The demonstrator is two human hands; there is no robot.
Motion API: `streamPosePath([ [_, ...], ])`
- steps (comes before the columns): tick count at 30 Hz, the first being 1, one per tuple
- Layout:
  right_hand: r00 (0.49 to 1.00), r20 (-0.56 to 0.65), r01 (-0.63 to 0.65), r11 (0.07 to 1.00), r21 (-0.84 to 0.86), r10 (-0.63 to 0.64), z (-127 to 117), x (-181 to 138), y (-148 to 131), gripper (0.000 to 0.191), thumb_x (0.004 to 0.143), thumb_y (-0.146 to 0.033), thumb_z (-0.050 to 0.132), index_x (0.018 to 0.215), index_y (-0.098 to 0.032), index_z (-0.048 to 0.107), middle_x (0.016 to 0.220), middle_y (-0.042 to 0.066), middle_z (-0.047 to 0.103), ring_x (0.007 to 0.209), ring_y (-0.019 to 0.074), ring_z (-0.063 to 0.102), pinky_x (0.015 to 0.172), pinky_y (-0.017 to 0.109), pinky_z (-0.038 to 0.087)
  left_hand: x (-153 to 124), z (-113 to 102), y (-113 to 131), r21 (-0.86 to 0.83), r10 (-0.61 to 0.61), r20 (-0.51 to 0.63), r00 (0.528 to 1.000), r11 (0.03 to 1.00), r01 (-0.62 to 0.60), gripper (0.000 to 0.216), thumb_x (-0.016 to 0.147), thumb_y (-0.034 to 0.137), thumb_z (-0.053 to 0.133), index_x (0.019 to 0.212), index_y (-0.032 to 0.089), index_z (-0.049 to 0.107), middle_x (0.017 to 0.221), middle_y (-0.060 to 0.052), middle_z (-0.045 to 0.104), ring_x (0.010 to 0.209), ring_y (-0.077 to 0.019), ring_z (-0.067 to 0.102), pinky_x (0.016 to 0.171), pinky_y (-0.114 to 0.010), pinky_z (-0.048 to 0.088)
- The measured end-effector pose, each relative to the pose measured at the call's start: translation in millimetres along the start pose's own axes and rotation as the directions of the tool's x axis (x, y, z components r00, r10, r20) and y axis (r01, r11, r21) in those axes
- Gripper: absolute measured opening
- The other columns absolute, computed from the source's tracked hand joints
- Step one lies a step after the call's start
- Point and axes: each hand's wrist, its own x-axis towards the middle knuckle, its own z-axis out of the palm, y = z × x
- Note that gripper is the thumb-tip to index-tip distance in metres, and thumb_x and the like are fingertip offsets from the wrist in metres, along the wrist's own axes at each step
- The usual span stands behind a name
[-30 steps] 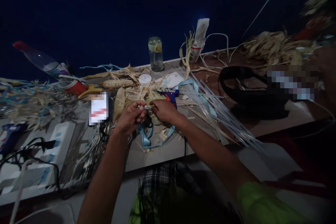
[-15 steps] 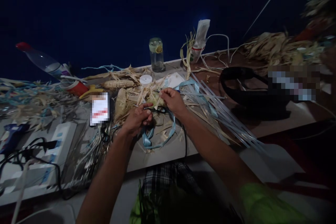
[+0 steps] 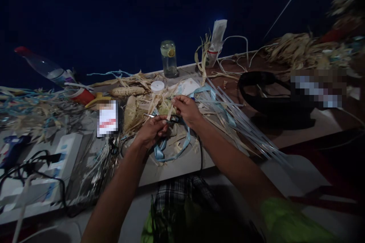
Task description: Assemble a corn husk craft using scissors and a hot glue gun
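A pale strip of dried corn husk (image 3: pixel 169 112) runs between my two hands over the littered middle of the table. The fingers of my left hand (image 3: pixel 154 130) are closed on its lower end. My right hand (image 3: pixel 186 110) pinches its upper end between thumb and fingertips. Scissors (image 3: pixel 150 115) lie just behind my left hand, partly hidden by it, with their dark handles between the hands. A light blue ribbon (image 3: pixel 182 151) loops on the table in front of my hands. More husk pieces (image 3: pixel 162 103) lie behind them.
A corn cob (image 3: pixel 127 91), a white spool (image 3: pixel 157 86) and a glass bottle (image 3: pixel 169 59) stand or lie farther back. Clear rods (image 3: pixel 248 125) and a black ring-shaped object (image 3: pixel 273 98) are at right. A phone (image 3: pixel 107 118), power strip (image 3: pixel 64 159) and glue gun (image 3: pixel 14 148) are at left.
My left hand's fingers, loosely apart before, have closed on the husk strip's lower end. The right hand stays nearly in place, still pinching. The scissors' blades show more now.
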Motion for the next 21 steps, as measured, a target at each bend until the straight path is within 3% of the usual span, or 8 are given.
streamPosePath([
  [7,1.0,0.004,-0.003,0.999,0.051,0.003,-0.3,-0.9,-0.1,0.034,0.058,-0.043,0.068,0.071,-0.017,0.051,0.055,-0.008,0.039,0.045,0.0031,0.032,0.041,0.017,0.026,0.5,0.6,-2.1,-0.035,0.036,-0.04,0.999,0.999,-0.037,0.024,0.068,0.025,0.069,0.082,0.015,0.052,0.051,0.005,0.049,0.037,-0.0006,0.032,0.044,-0.016,0.028],
  [11,0.997,-0.059,0.046,0.998,0.047,-0.043,-2.3,-0.9,-0.5,0.031,0.062,-0.041,0.065,0.075,-0.017,0.052,0.057,-0.007,0.041,0.047,0.0038,0.032,0.042,0.018,0.026,2.3,-0.3,-2.4,0.009,0.126,-0.145,0.981,0.992,-0.126,0.026,0.067,0.026,0.069,0.082,0.015,0.052,0.052,0.005,0.05,0.037,-0.0015,0.034,0.042,-0.016,0.027],
  [16,0.989,-0.043,0.134,0.98,-0.148,-0.141,0.1,-6.2,2.2,0.023,0.068,-0.037,0.06,0.078,-0.017,0.055,0.058,-0.006,0.044,0.049,0.005,0.036,0.045,0.019,0.029,4.4,-0.6,-0.9,0.054,0.201,-0.273,0.941,0.98,-0.193,0.026,0.065,0.026,0.069,0.081,0.015,0.052,0.051,0.005,0.052,0.037,-0.0018,0.037,0.04,-0.015,0.026],
  [21,0.951,0.006,0.296,0.902,-0.315,-0.31,10.9,-17.0,11.0,0.023,0.073,-0.033,0.058,0.089,-0.017,0.054,0.067,-0.004,0.052,0.057,0.0068,0.045,0.055,0.02,0.038,5.5,-1.6,-3.6,0.091,0.21,-0.282,0.936,0.977,-0.192,0.024,0.065,0.027,0.069,0.081,0.014,0.055,0.053,0.004,0.053,0.039,-0.0023,0.039,0.041,-0.015,0.029],
])
